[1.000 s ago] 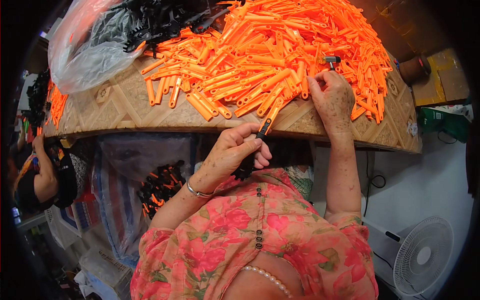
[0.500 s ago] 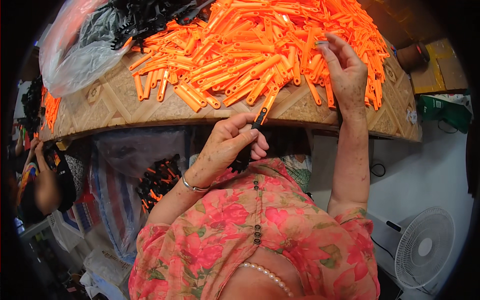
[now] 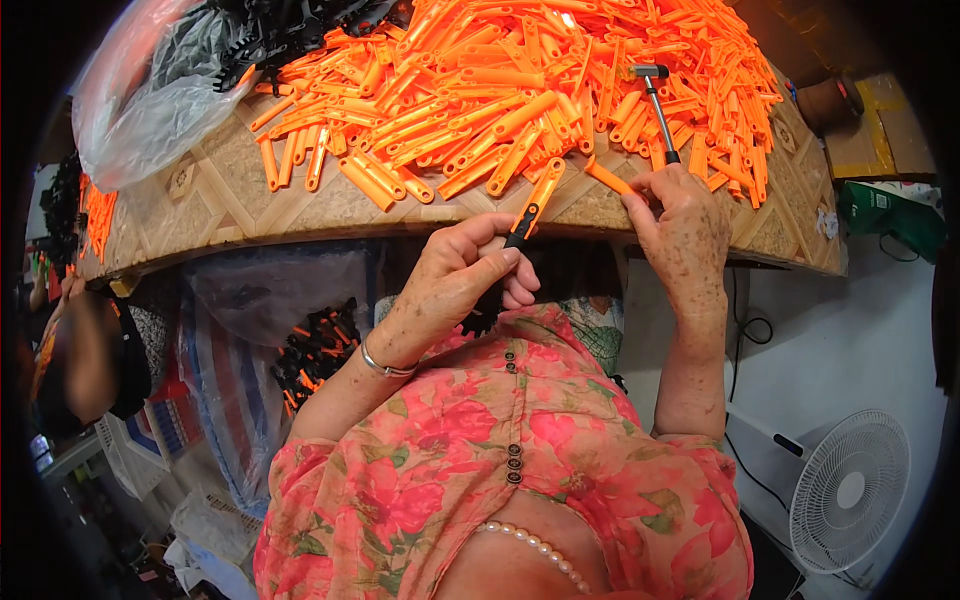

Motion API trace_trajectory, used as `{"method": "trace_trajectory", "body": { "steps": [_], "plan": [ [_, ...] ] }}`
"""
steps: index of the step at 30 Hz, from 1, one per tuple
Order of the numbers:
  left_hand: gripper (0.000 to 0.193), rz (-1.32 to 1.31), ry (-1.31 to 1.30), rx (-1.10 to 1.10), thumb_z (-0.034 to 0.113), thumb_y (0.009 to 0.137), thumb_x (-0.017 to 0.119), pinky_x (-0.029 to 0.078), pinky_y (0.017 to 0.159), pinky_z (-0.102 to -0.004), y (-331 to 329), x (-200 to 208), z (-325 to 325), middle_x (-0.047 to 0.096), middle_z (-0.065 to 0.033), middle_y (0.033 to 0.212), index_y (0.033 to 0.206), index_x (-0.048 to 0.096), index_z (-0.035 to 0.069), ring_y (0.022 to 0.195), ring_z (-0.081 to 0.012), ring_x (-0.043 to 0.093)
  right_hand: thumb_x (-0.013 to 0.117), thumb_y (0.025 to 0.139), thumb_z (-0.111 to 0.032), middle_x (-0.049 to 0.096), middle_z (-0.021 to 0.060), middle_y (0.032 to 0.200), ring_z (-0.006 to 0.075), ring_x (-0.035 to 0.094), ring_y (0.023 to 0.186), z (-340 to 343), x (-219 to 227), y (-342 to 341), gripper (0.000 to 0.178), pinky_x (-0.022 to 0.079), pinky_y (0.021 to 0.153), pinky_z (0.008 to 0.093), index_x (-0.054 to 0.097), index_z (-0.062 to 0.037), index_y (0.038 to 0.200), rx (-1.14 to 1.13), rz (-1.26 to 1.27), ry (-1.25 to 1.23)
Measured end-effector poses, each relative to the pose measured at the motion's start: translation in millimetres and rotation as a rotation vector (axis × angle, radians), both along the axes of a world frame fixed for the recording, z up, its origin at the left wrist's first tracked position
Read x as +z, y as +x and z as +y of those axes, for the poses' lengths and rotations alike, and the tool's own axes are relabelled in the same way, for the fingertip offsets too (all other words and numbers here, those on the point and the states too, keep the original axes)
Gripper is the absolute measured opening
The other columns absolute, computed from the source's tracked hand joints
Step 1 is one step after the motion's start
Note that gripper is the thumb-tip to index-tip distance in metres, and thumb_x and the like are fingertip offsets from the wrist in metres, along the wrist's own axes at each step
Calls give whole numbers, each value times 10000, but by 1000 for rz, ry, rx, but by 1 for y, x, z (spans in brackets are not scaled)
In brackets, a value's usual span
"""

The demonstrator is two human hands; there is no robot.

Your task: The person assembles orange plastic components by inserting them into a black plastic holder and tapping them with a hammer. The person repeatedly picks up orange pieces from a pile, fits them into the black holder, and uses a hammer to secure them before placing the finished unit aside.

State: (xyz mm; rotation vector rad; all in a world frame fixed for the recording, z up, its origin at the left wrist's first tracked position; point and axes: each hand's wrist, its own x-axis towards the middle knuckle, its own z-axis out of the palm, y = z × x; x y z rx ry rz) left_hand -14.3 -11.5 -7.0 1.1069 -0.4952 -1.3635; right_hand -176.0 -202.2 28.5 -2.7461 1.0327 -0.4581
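My left hand (image 3: pixel 465 258) is closed on a toothed black piece with an orange handle (image 3: pixel 541 195) fitted at its upper end. Most of the black part (image 3: pixel 517 238) is hidden by the fingers, with a toothed edge showing below them. In my right hand (image 3: pixel 683 220), the dark grip of a small hammer (image 3: pixel 656 108) disappears among curled fingers, its metal head lying over the orange pile. A loose orange handle (image 3: pixel 607 178) reaches to the right thumb and forefinger; I cannot tell whether they pinch it.
A large heap of orange handles (image 3: pixel 500 100) covers much of the patterned table (image 3: pixel 230 200). Black toothed pieces (image 3: pixel 290 45) and a clear plastic bag (image 3: pixel 150 130) sit at the far left. A white fan (image 3: pixel 850 490) stands at the lower right; another person (image 3: pixel 90 350) is at the left.
My right hand has come back toward the table edge, from near the hammer's head to its grip, uncovering the shaft. My left hand stays nearly still with its piece.
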Motion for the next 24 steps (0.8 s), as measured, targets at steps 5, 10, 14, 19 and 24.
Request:
{"method": "trace_trajectory", "body": {
  "steps": [5, 10, 14, 19, 24],
  "plan": [
    [295, -1, -7, -6, 75, 996, 496, 547, 657, -254, -5, -1, -2, 673, -120, 863, 1269, 505, -37, 714, -141, 651, 717, 812, -204, 623, 89, 885, 292, 621, 872, 3, -6, 4, 180, 496, 739, 424, 685, -80, 938, 45, -117, -14],
    [287, 18, -6, -7, 79, 994, 499, 547, 661, -262, -7, -3, -1, 669, -122, 861, 1258, 507, -34, 716, -150, 653, 711, 814, -201, 633, 84, 912, 296, 620, 870, 2, -10, 10, 166, 495, 734, 434, 664, -78, 917, 60, -122, 4],
    [283, -6, 11, -10, 78, 993, 499, 552, 663, -270, -5, -3, 0, 669, -120, 861, 1254, 508, -31, 720, -156, 655, 722, 801, -176, 626, 92, 879, 293, 619, 869, -2, -13, 13, 151, 499, 710, 422, 655, -68, 882, 78, -148, -46],
    [289, 9, -7, -43, 55, 991, 500, 559, 663, -263, -5, -3, -2, 676, -114, 861, 1268, 504, -28, 727, -150, 664, 713, 822, -172, 631, 102, 872, 301, 644, 817, -20, -6, 30, 144, 513, 685, 415, 666, -56, 893, 58, -186, -93],
    [289, 24, -1, -13, 54, 990, 506, 564, 674, -262, 1, -2, 3, 678, -109, 858, 1267, 507, -27, 734, -149, 667, 674, 878, -201, 660, 109, 940, 294, 666, 821, -45, 15, 66, 190, 523, 696, 388, 669, -42, 982, 90, -234, -112]
  ]
}}
